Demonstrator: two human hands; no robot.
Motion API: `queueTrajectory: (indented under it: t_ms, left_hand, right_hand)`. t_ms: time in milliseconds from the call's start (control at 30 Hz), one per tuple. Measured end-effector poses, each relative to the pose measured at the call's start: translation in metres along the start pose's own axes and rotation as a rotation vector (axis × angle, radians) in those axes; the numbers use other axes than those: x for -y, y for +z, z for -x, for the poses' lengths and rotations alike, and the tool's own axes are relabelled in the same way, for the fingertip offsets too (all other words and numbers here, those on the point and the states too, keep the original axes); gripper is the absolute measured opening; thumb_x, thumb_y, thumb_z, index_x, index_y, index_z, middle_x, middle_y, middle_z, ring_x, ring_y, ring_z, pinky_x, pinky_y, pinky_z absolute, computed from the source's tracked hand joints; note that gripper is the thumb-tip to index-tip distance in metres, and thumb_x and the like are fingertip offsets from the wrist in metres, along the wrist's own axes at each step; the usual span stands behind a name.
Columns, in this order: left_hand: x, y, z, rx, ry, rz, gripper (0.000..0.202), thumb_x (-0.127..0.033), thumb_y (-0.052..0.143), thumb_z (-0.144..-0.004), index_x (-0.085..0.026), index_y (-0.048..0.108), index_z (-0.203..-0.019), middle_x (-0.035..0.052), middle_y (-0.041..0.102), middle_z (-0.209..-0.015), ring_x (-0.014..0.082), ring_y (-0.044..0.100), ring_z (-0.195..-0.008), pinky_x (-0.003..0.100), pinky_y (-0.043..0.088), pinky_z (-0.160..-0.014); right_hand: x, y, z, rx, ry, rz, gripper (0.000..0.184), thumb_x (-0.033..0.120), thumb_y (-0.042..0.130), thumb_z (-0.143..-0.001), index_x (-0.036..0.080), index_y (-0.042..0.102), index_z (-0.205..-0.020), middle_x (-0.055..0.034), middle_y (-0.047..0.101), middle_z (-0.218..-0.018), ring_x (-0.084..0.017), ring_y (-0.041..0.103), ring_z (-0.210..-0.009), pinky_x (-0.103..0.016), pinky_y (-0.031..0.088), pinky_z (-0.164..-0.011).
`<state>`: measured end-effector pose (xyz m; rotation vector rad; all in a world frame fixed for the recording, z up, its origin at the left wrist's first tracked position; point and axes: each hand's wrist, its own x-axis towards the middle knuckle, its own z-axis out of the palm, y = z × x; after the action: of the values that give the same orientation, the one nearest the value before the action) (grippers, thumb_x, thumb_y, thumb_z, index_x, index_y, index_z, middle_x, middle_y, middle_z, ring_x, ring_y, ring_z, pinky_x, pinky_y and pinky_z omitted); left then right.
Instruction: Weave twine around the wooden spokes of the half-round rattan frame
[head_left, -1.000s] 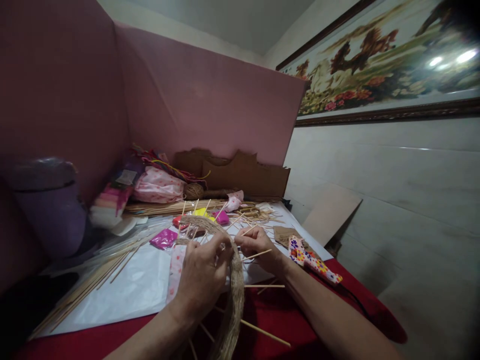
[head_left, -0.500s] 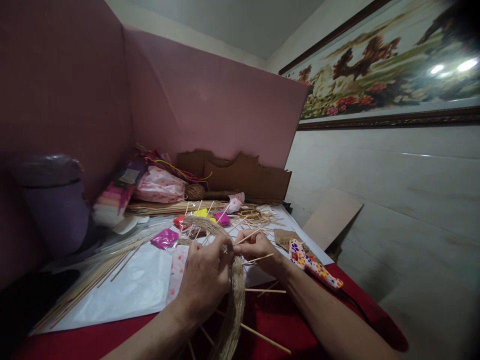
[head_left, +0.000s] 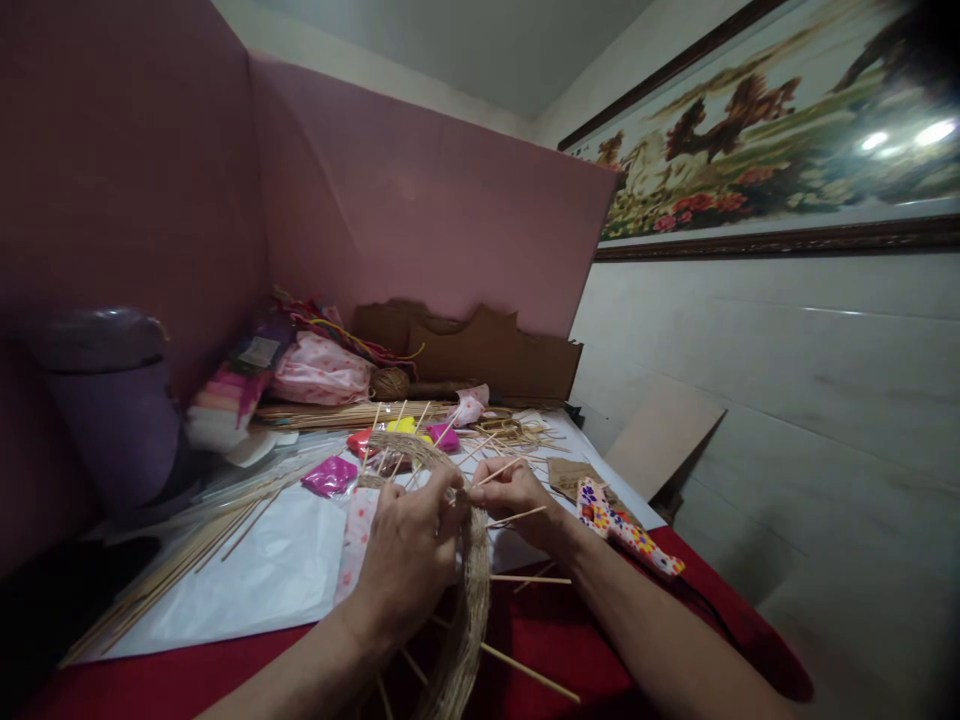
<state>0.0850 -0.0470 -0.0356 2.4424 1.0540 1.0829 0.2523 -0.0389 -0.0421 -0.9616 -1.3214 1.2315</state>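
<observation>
A curved band of woven twine [head_left: 474,590] runs from the lower middle up and round to the left, with thin wooden sticks [head_left: 529,580] poking out of it like spokes. My left hand [head_left: 415,540] is closed around the band from its inner side, fingertips near the top of the curve. Just across from it, my right hand [head_left: 517,495] is pinched at the band's outer edge, by a stick [head_left: 498,472] that slants up past its fingers. Any strand between the right fingertips is too small to make out.
Long sticks [head_left: 195,545] lie on white sheeting [head_left: 262,590] at left. Behind are small coloured packets [head_left: 330,476], a twine ball [head_left: 390,383] and torn cardboard [head_left: 480,350]. A flower-patterned glue gun [head_left: 630,530] rests at right on the red cloth [head_left: 735,610]. A purple bin [head_left: 112,430] stands far left.
Both hands stay almost in place at the band. Only slight shifts of the fingers and of the band show.
</observation>
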Motion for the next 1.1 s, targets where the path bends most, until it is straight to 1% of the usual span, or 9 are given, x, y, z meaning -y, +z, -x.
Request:
queueTrajectory:
  t_ms: [233,367,500,600,733,833,900,967,1100]
  left_hand:
    - [-0.002,-0.002,0.001,0.008,0.010,0.015,0.013,-0.020,0.047,-0.087,-0.023,0.059,-0.087,-0.0053,0.063,-0.066,0.0140,0.050,-0.059,0.034,0.027,-0.071]
    - [0.001,-0.001,0.000,-0.012,-0.005,0.035,0.015,-0.021,0.047,-0.086,-0.023,0.060,-0.079,-0.0046,0.065,-0.067,0.0143,0.052,-0.060,0.034,0.029,-0.072]
    - [0.005,0.000,-0.001,-0.034,-0.008,0.056,0.017,-0.020,0.046,-0.085,-0.025,0.063,-0.083,-0.0029,0.069,-0.076,0.0155,0.056,-0.067,0.034,0.032,-0.074]
    - [0.007,0.001,-0.002,-0.035,-0.011,0.086,0.017,-0.021,0.047,-0.085,-0.025,0.063,-0.084,-0.0026,0.069,-0.077,0.0153,0.056,-0.067,0.032,0.034,-0.072]
    - [0.009,0.001,-0.001,-0.037,-0.015,0.074,0.016,-0.023,0.047,-0.084,-0.024,0.063,-0.081,-0.0027,0.068,-0.072,0.0147,0.054,-0.063,0.031,0.036,-0.070]
    - [0.009,0.001,-0.001,-0.041,-0.030,0.066,0.016,-0.023,0.047,-0.084,-0.024,0.062,-0.080,-0.0024,0.068,-0.072,0.0150,0.054,-0.063,0.033,0.035,-0.072]
    - [0.009,0.001,-0.001,-0.042,-0.030,0.082,0.016,-0.023,0.047,-0.084,-0.024,0.062,-0.079,-0.0021,0.069,-0.076,0.0154,0.055,-0.066,0.033,0.035,-0.074]
    - [0.009,0.000,-0.001,-0.039,-0.028,0.096,0.016,-0.023,0.048,-0.084,-0.024,0.063,-0.081,-0.0021,0.070,-0.078,0.0158,0.055,-0.067,0.034,0.035,-0.074]
    - [0.008,0.000,0.000,-0.036,-0.039,0.133,0.017,-0.022,0.048,-0.085,-0.026,0.064,-0.084,-0.0031,0.069,-0.077,0.0157,0.054,-0.066,0.034,0.034,-0.073]
  right_hand:
    - [-0.003,-0.003,-0.001,0.017,-0.020,-0.002,0.022,0.028,0.073,-0.059,0.016,0.055,-0.057,0.0082,0.040,-0.041,-0.004,0.024,-0.036,-0.020,0.014,-0.037]
    - [-0.001,-0.006,-0.001,0.072,0.009,0.012,0.021,0.029,0.073,-0.061,0.015,0.058,-0.062,0.0082,0.041,-0.043,-0.004,0.023,-0.037,-0.021,0.012,-0.039]
    - [0.004,-0.010,0.002,0.115,0.052,-0.037,0.013,0.025,0.065,-0.061,0.014,0.062,-0.067,0.0077,0.038,-0.045,-0.005,0.023,-0.040,-0.022,0.012,-0.041]
    - [0.004,-0.012,0.002,0.148,0.061,-0.070,0.011,0.024,0.060,-0.060,0.015,0.061,-0.067,0.0064,0.039,-0.048,-0.006,0.024,-0.042,-0.023,0.015,-0.042]
    - [0.000,-0.013,0.000,0.199,0.051,-0.046,0.016,0.029,0.063,-0.064,0.015,0.060,-0.072,0.0083,0.036,-0.046,-0.006,0.022,-0.041,-0.022,0.014,-0.042]
    - [-0.001,-0.013,0.000,0.233,0.063,-0.029,0.020,0.031,0.063,-0.066,0.015,0.060,-0.078,0.0082,0.038,-0.048,-0.006,0.024,-0.041,-0.022,0.016,-0.041]
    - [0.000,-0.014,0.000,0.234,0.065,-0.036,0.019,0.030,0.062,-0.066,0.015,0.060,-0.077,0.0069,0.041,-0.050,-0.006,0.027,-0.041,-0.022,0.018,-0.042]
    - [0.000,-0.014,0.000,0.220,0.056,-0.063,0.016,0.028,0.060,-0.066,0.015,0.059,-0.074,0.0065,0.041,-0.049,-0.007,0.028,-0.042,-0.022,0.018,-0.042]
    - [-0.002,-0.015,-0.001,0.221,0.060,-0.095,0.017,0.031,0.062,-0.068,0.016,0.057,-0.073,0.0085,0.035,-0.046,-0.006,0.022,-0.040,-0.021,0.014,-0.041]
